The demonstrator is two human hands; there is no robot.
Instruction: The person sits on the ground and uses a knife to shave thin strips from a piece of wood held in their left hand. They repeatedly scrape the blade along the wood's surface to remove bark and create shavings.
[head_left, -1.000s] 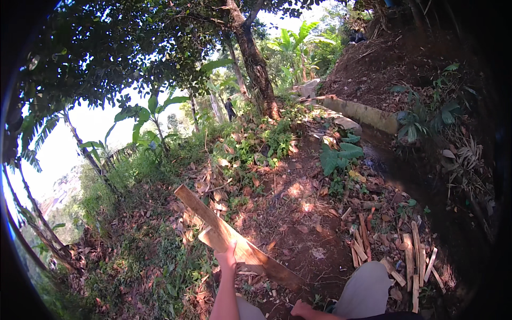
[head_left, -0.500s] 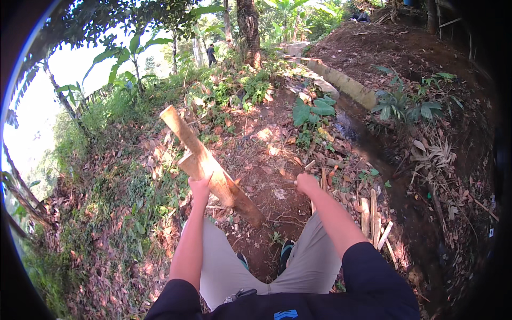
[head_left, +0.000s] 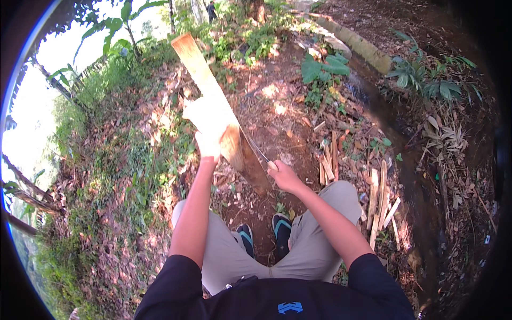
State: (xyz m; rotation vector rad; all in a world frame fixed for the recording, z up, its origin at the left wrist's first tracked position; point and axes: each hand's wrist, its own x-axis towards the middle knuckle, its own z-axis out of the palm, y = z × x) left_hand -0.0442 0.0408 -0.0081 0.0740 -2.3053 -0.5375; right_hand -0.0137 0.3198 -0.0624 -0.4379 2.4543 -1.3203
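Leafy slope [head_left: 128, 213], long wooden plank [head_left: 209, 88], glaringly sunlit

Shirt [head_left: 242, 306] dark, near-black; short sleeves [head_left: 173, 282] plain, same colour. Blue angular emblem [head_left: 289, 308] on the near front. Trousers [head_left: 320, 250] pale grey-beige, loose, creased. Small dark item [head_left: 244, 280] at the waist with a pale glint, too small to make out. Footwear [head_left: 281, 228] dark, teal bands on top. Left hand [head_left: 209, 143], right hand [head_left: 286, 176] bare.

Head-worn fisheye, facing down and forward, close above left hand [head_left: 208, 142] and right hand [head_left: 285, 175]; far left apparently overexposed.
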